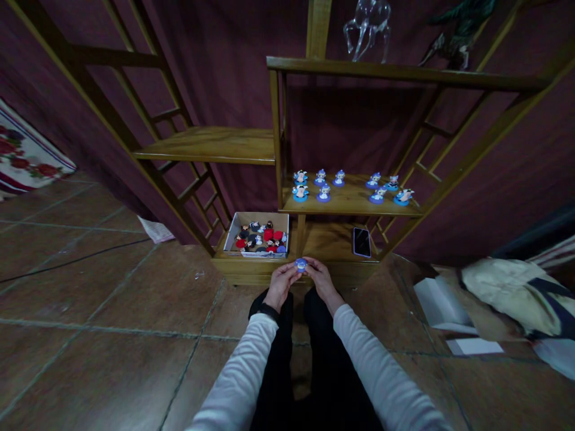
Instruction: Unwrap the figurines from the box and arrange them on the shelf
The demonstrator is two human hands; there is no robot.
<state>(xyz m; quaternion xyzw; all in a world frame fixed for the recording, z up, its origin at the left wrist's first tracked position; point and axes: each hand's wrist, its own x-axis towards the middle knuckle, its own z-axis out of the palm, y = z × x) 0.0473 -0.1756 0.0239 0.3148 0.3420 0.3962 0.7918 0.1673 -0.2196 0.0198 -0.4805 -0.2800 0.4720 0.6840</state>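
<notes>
A small purple and white figurine is held between my two hands, in front of the low shelf. My left hand grips it from the left with closed fingertips. From the right, my right hand pinches its other side. Beyond my hands, to the left, a white cardboard box contains several small figurines with red, black and purple parts. Several more figurines, such as a purple one and a blue one, stand upright on the middle wooden shelf.
A phone lies on the lower shelf at right. Above are a clear glass horse and a dark green ornament. Left is a raised wooden shelf. White packaging and a beige cloth bundle lie on the floor at right.
</notes>
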